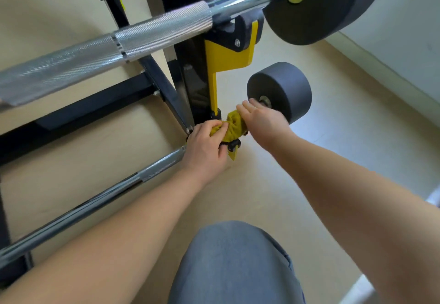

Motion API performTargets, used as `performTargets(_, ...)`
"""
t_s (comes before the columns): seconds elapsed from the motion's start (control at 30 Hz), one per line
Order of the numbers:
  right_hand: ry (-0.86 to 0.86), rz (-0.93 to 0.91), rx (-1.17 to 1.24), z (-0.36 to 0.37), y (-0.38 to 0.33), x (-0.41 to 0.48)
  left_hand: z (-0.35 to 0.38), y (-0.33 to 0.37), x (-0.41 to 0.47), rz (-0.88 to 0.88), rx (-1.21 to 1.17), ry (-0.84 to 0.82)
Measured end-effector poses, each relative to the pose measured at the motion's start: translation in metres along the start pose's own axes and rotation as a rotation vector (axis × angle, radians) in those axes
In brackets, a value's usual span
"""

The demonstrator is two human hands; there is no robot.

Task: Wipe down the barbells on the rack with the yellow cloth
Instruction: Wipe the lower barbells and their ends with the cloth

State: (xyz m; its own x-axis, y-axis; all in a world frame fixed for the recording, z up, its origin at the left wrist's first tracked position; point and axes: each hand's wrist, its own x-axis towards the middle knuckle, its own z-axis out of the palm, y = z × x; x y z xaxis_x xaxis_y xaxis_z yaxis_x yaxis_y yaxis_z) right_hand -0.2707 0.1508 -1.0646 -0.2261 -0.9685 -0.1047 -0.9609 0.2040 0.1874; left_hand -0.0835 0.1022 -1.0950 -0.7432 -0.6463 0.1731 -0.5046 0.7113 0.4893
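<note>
The left hand (207, 145) is curled round a bunched yellow cloth (232, 126), gripping it where the lower barbell (95, 206) meets the rack (190, 82). The thumb lies over the top of the cloth, and the fingers tuck underneath near a black catch. The right hand (260, 116) lies over the other end of the cloth with its fingers stretched out fairly straight and its palm resting on the fabric. Whether its thumb hooks under the cloth cannot be told.

The cloth is wrapped around the bar between the rack's upright and a small dark weight (285, 89) on the bar's end, which sits just beside the right hand. The bar's ridged grip runs down and left from the left hand.

Above, the upper barbell (100, 53) rests in a yellow bracket (226, 56) on the rack and carries a large dark weight (333, 6) at its end. The rack's black frame stands on a pale floor (321, 151). A knee (234, 265) in grey-blue fabric shows at the bottom, between the two forearms. A pale wall (409, 41) runs along the right.
</note>
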Motion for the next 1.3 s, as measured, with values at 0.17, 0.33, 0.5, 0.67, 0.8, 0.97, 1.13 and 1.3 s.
performTargets(0.17,-0.138,0.022,-0.427,-0.011,0.009,0.015,-0.008,0.016,0.02,0.024,0.062,-0.144)
performTargets(0.33,-0.243,0.066,-0.525,-0.024,-0.007,0.033,-0.005,0.016,0.017,0.063,0.148,-0.187)
performTargets(0.5,-0.272,0.025,-0.122,-0.04,-0.037,0.02,-0.002,0.007,-0.007,0.046,0.076,-0.018)
performTargets(0.67,-0.301,-0.009,0.022,-0.065,-0.066,0.012,-0.033,-0.014,-0.031,-0.068,0.19,0.006)
performTargets(0.8,-0.305,0.031,0.008,-0.064,-0.107,-0.012,-0.059,-0.02,-0.04,-0.206,0.283,-0.09)
performTargets(0.97,0.101,-0.062,0.001,-0.05,-0.134,-0.041,-0.066,-0.027,-0.051,-0.286,0.445,-0.166)
performTargets(1.13,0.198,-0.161,0.156,-0.044,-0.128,-0.033,-0.063,-0.038,-0.048,-0.274,0.439,-0.247)
performTargets(1.3,-0.034,-0.156,0.173,-0.041,-0.131,-0.015,-0.067,-0.047,-0.046,-0.239,0.38,-0.227)
